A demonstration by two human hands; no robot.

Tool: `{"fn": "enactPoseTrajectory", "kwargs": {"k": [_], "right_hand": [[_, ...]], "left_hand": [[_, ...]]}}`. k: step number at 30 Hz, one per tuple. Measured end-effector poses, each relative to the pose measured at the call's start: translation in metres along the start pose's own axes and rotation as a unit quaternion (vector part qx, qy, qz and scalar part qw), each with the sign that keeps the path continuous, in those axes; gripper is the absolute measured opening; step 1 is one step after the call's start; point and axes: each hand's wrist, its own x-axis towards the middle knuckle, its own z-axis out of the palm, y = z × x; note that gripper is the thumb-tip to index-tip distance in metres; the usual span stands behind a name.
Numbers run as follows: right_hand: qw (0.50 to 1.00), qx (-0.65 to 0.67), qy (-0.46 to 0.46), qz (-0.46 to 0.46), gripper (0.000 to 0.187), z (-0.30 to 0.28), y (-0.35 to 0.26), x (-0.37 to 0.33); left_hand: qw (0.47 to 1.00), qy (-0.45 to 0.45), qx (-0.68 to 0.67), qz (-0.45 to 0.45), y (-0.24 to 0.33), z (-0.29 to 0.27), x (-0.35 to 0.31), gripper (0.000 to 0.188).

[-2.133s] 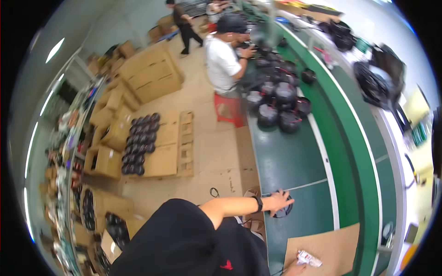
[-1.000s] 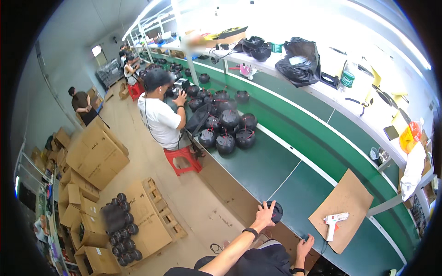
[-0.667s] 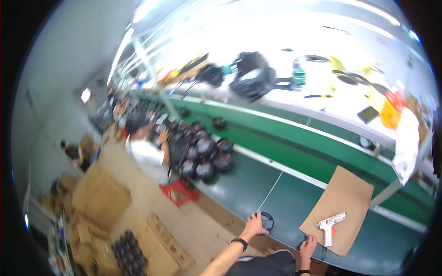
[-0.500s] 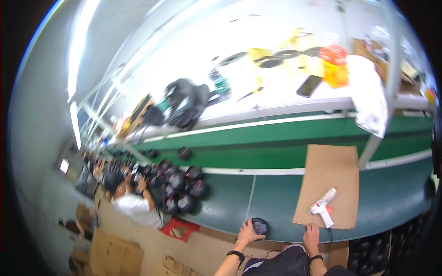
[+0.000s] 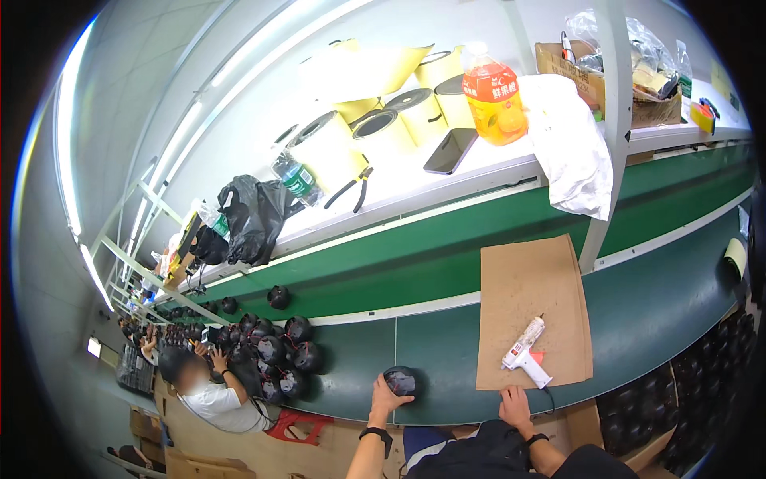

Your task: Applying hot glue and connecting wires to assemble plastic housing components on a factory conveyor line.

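Observation:
At the bench's near edge, my left hand (image 5: 387, 399) curls its fingers and thumb around the side of a black rounded shell (image 5: 408, 382), which rests on the green bench surface (image 5: 447, 359). My right hand (image 5: 515, 405) holds nothing; its fingers lie on the bench edge by the bottom of a brown cardboard sheet (image 5: 533, 279). Just beyond those fingers, a white hot glue gun (image 5: 525, 355) lies on the cardboard with its nozzle pointing away from me. A small red-orange piece shows beside its handle.
Several black shells (image 5: 279, 351) are piled to the left, near a seated co-worker (image 5: 211, 391) by a red stool (image 5: 299, 427). Above runs a white shelf (image 5: 407, 203) with yellow rolls, pliers (image 5: 351, 190), a phone (image 5: 452, 152) and an orange drink bottle (image 5: 492, 100). A metal post (image 5: 610, 160) stands right.
The view has swung to the right and sharpened, so the bench and shelf sit further left. My left hand still grips the black shell; my right hand stays at the bench edge.

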Motion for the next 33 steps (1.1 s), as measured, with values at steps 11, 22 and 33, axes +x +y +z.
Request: {"fn": "enactPoseTrajectory", "kwargs": {"k": [11, 22, 33], "right_hand": [[0.999, -0.032, -0.036, -0.025, 0.034, 0.004, 0.017, -0.003], [0.998, -0.032, -0.037, -0.034, 0.027, 0.023, 0.030, -0.016], [0.994, -0.064, -0.023, -0.085, 0.027, 0.033, 0.030, -0.013]], "left_hand": [[0.988, -0.098, 0.112, -0.042, 0.022, -0.022, 0.023, 0.122], [0.980, -0.106, 0.163, 0.030, 0.045, -0.029, 0.015, 0.079], [0.980, -0.118, 0.150, -0.064, 0.048, -0.008, 0.018, 0.102]]}}
